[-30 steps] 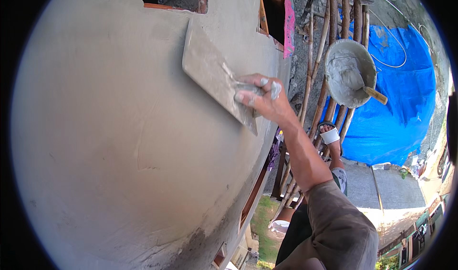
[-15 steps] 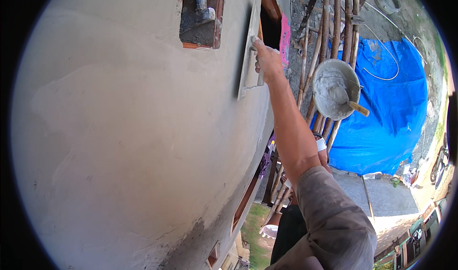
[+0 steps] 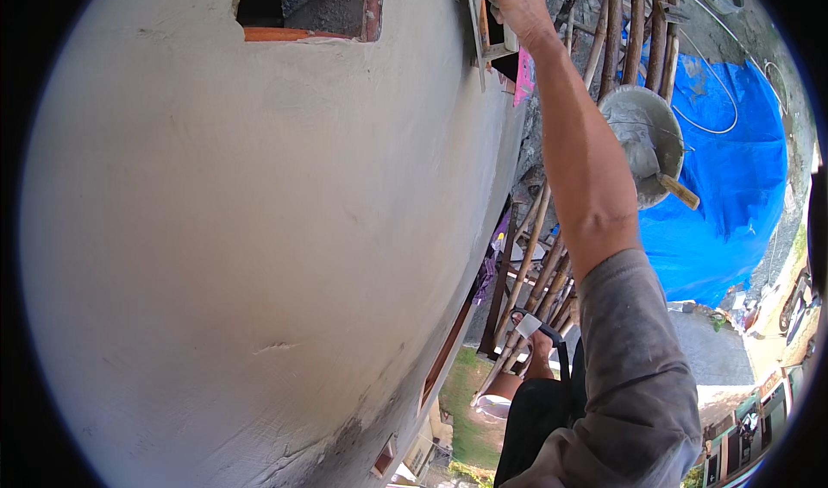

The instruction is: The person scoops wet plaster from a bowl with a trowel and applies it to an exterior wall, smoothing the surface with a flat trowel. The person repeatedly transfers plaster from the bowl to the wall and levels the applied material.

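My right hand (image 3: 522,5) is closed round the handle of a plastering trowel (image 3: 477,35) at the top of the view. The trowel's long flat blade is seen nearly edge-on beside the plastered grey wall (image 3: 285,212), next to an opening with a pink strip (image 3: 523,78) at its side. Whether the blade touches the wall I cannot tell. White plaster smears my fingers. My left hand is out of view. Below and right of the trowel hangs or stands a bucket (image 3: 642,125) of pale plaster, with a wooden-handled tool (image 3: 679,192) leaning in it.
A rectangular recess (image 3: 323,9) with a brick edge cuts into the wall at upper left. Wooden scaffold poles (image 3: 634,26) run along the wall's right side. A blue tarp (image 3: 724,203) covers the ground beyond. One of my feet (image 3: 541,350) shows on the poles below.
My right hand has moved up and slightly right in the view with the trowel. The view has shifted too: the recess sits higher and further left, the bucket slightly further right.
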Action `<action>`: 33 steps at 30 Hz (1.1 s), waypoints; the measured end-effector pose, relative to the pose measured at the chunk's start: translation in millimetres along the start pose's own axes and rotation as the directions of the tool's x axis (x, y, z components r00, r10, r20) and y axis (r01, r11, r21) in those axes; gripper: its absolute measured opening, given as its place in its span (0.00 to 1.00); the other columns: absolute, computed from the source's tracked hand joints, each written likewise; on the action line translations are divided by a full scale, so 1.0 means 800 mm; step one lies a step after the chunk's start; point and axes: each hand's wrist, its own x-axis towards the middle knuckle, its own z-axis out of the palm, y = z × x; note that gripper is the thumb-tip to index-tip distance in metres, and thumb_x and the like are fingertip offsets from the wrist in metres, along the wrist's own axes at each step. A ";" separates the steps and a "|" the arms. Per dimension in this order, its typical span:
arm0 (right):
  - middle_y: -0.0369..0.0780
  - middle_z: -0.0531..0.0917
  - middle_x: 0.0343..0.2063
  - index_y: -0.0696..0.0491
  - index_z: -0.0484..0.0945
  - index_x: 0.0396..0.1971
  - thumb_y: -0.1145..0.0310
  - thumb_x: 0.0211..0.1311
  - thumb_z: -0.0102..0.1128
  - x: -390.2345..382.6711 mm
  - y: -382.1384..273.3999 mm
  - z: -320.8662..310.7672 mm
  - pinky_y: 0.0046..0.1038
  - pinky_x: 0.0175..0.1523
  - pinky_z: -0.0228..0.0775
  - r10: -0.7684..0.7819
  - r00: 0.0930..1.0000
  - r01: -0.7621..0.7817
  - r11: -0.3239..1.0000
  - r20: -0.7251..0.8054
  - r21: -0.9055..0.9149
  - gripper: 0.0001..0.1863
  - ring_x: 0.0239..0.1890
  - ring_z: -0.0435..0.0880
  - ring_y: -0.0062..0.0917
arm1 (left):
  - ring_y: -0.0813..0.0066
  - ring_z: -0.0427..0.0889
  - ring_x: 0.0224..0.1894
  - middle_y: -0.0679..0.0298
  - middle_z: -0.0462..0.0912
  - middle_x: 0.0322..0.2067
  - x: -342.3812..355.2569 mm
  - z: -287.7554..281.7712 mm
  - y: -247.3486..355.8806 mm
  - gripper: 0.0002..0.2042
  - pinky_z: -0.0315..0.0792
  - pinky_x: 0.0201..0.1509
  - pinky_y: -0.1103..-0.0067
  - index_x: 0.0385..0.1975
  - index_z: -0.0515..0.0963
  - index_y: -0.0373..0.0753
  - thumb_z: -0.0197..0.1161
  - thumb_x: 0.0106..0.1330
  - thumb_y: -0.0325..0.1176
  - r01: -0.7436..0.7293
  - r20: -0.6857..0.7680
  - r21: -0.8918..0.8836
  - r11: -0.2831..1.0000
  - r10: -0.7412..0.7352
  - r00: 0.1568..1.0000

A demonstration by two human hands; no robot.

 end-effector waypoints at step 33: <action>0.25 0.65 0.13 0.58 0.82 0.36 0.56 0.59 0.63 -0.273 0.028 0.068 0.17 0.18 0.49 0.515 0.857 -0.458 0.759 0.003 0.462 0.19 0.13 0.59 0.09 | 0.57 0.68 0.61 0.52 0.67 0.62 0.011 -0.107 -0.152 0.26 0.62 0.66 0.67 0.63 0.60 0.28 0.44 0.74 0.43 0.369 -0.096 0.361 0.856 -0.359 0.928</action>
